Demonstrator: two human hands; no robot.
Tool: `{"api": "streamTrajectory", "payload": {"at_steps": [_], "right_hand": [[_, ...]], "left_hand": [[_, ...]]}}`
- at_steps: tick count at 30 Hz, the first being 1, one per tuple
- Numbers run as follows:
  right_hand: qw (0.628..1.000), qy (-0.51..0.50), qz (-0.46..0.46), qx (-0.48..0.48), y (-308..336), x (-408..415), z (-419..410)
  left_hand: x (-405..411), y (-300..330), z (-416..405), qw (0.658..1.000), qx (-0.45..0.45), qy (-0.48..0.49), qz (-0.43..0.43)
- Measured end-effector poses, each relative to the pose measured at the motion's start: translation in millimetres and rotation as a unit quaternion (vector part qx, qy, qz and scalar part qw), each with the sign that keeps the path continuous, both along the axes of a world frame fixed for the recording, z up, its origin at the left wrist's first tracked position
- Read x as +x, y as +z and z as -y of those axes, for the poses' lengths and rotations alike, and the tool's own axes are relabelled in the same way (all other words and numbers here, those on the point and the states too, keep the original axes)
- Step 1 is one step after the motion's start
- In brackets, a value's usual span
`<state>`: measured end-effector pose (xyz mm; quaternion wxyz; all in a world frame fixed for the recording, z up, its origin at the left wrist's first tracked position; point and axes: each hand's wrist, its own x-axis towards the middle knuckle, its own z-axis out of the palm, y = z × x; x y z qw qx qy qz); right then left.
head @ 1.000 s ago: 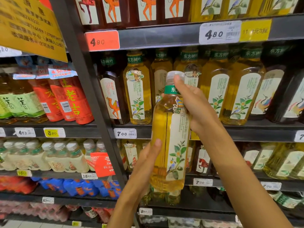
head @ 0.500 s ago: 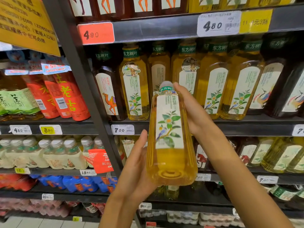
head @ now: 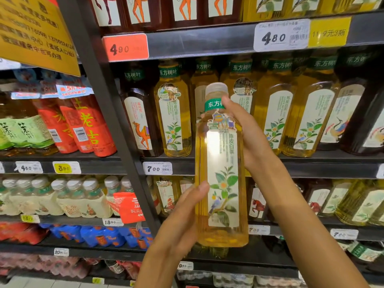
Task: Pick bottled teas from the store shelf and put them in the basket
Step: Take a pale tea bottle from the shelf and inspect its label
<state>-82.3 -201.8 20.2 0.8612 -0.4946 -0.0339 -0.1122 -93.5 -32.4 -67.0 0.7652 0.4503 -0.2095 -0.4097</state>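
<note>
A tall bottle of pale yellow tea (head: 222, 163) with a white leaf-and-bird label and a green neck band stands upright in front of the shelf. My right hand (head: 249, 134) grips its upper part from behind, thumb at the neck band. My left hand (head: 178, 223) lies against its lower left side, fingers nearly straight, thumb on the front. More bottles of the same tea (head: 174, 113) stand in a row on the shelf behind. No basket is in view.
Dark tea bottles with camel labels (head: 139, 121) stand left of the yellow ones. A dark upright post (head: 116, 125) divides the shelves. Red bottles (head: 87, 125) and multipacks (head: 62, 198) fill the left bay. A yellow sign (head: 35, 32) hangs top left.
The bottle had tipped with its base toward me half a second ago; now it is upright again, label facing me. Both hands stayed on it.
</note>
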Motion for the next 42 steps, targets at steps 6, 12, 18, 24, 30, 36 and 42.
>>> {"api": "streamTrajectory", "payload": {"at_steps": [6,12,18,24,30,36,42], "right_hand": [[0.994,-0.078,0.067,-0.038,3.4,3.3,-1.2],[0.98,-0.12,0.066,-0.145,16.3,9.2,-1.2],[0.909,-0.195,-0.018,-0.367,34.3,22.5,-3.3],[0.884,-0.306,0.017,-0.354,44.1,32.5,-6.0],[0.846,-0.398,0.076,-0.348,46.0,39.3,-12.7],[0.838,-0.427,0.122,-0.317,36.5,49.4,-12.3],[0.823,-0.445,0.155,-0.317,31.0,56.6,-13.9]], "left_hand": [[17.3,4.4,8.6,0.975,0.087,0.084,0.186],[36.5,5.7,24.1,0.953,0.102,0.158,0.237],[51.8,6.3,36.4,0.957,0.098,0.194,0.19],[68.6,20.0,50.3,0.931,0.087,0.232,0.268],[78.6,24.1,63.7,0.902,0.069,0.272,0.329],[88.6,18.6,74.5,0.87,0.041,0.325,0.369],[85.5,7.8,84.0,0.842,0.056,0.4,0.357]]}}
